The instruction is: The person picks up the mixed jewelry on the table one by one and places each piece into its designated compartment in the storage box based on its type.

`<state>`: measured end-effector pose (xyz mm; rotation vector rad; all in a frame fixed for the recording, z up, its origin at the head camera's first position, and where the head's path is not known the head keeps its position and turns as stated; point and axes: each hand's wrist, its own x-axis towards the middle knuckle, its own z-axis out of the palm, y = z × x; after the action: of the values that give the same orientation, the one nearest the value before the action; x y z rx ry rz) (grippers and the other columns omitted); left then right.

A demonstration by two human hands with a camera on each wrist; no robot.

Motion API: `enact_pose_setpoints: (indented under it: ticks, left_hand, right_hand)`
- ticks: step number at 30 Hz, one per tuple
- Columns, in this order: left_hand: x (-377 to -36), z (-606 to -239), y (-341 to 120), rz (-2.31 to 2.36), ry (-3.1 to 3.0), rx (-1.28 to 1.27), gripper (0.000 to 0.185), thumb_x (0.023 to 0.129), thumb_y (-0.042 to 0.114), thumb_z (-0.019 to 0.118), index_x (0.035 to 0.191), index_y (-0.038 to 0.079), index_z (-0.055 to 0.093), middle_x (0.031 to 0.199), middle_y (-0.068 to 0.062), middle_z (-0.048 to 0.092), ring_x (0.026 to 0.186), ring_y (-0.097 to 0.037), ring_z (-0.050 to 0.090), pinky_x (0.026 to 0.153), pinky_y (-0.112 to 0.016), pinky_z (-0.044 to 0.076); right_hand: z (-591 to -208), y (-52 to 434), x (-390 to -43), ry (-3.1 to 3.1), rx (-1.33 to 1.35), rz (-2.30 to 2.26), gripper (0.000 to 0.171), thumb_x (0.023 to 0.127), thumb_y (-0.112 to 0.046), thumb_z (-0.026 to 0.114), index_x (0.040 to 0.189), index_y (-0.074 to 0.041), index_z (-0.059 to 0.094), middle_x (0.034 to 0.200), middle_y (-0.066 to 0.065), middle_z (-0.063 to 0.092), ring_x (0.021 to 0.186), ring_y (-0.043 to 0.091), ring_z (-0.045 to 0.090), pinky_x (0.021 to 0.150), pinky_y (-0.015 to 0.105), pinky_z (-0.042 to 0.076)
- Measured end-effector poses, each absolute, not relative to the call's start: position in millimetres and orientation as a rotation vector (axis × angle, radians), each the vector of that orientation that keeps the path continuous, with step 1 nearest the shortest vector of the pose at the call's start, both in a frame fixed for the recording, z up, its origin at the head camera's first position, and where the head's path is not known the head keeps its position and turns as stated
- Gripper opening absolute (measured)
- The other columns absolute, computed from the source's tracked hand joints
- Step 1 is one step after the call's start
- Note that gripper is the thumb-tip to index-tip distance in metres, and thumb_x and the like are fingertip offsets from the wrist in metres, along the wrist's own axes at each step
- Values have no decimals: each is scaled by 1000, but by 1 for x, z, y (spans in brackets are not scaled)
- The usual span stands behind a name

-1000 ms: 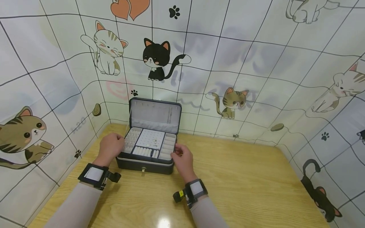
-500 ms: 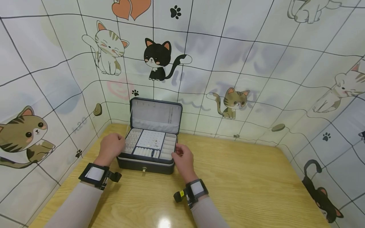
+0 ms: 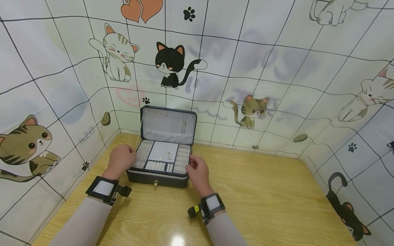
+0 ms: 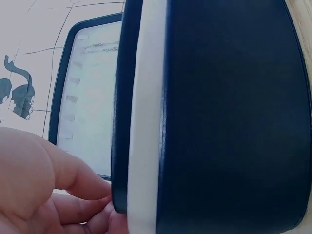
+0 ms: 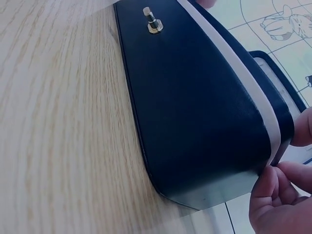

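Both hands on an open jewellery box point(image 3: 160, 171) near the table's point(image 3: 246, 205) far left corner.

Nearest, grey sleeves and wrist cameras over the wood. Right hand point(image 3: 198, 172) at the box's right end, fingers curled and pinching the upper tray's point(image 3: 161, 157) rim just above the white band point(image 5: 234, 68). Left hand point(image 3: 120, 160) at the left end, fingers curled against the same rim, thumb on top. Dark box body sitting flat on the table, small metal knob point(image 3: 155, 183) on its front face. Tray divided into pale compartments with a dotted centre panel. Behind it, lid point(image 3: 167, 124) standing upright, grey lining facing forward. Farthest, cat-print walls point(image 3: 277, 68) closing round the table.
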<state>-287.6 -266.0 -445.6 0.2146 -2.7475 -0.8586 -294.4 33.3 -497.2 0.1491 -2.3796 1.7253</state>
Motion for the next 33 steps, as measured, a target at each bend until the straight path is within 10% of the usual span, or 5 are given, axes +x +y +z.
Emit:
enact_pose_setpoints:
  ticks: [12, 33]
  left_hand:
    - [-292, -448, -259, -734, -2876, 95, 22, 94, 8, 61, 81, 2, 77, 74, -11, 68, 65, -25, 58, 54, -32, 42]
    - [-289, -447, -251, -799, -2905, 148, 21, 94, 11, 63, 81, 4, 77, 73, -8, 67, 67, -24, 59, 55, -31, 43]
  right_hand:
    - [-502, 34, -298, -2420, 150, 1670, 33, 89, -6, 70, 122, -3, 76, 109, 10, 65, 98, 20, 60, 88, 36, 54]
    - [-509, 40, -302, -2397, 135, 1690, 25, 89, -3, 72, 112, -10, 80, 103, 6, 70, 92, 16, 60, 80, 27, 51]
